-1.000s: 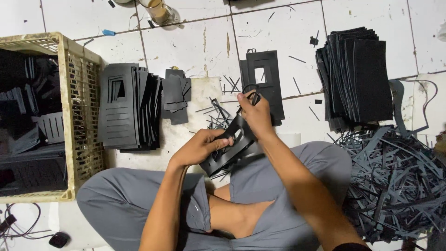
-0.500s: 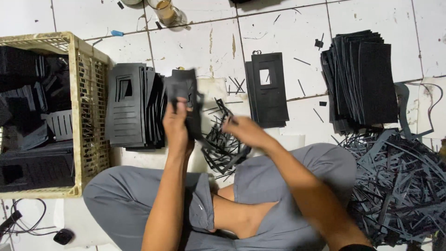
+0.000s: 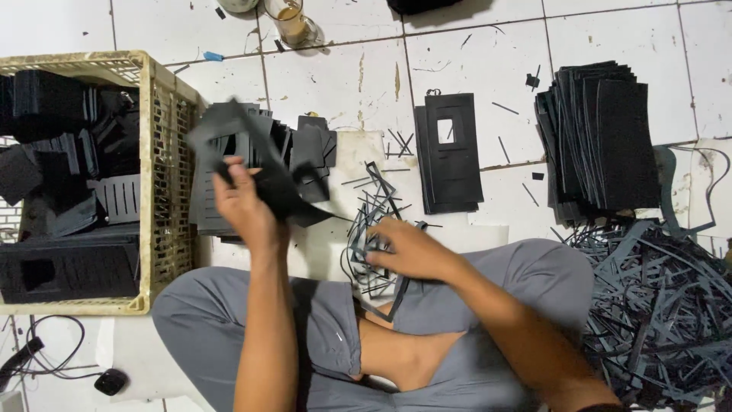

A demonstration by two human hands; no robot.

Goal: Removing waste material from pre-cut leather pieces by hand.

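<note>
Two bare hands work over the lap: the right hand point(image 3: 408, 248) curls around a tangle of thin black strips point(image 3: 374, 229), fingers closed on them, forearm angled in from the lower right. Left of that grasp, the left hand point(image 3: 242, 207) is raised, pinching one black cut sheet point(image 3: 255, 164), blurred. Beyond it lies one leaning stack of sheets point(image 3: 221, 191); further left, one yellow crate point(image 3: 164, 137). Beyond the right hand lies one windowed panel stack point(image 3: 450, 156).

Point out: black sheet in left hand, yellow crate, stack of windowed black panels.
black sheet point(image 3: 263, 172), head view, its middle above the fingers
yellow crate point(image 3: 162, 164), head view, right mesh wall
windowed black panels point(image 3: 454, 172), head view, top panel below the window
</note>
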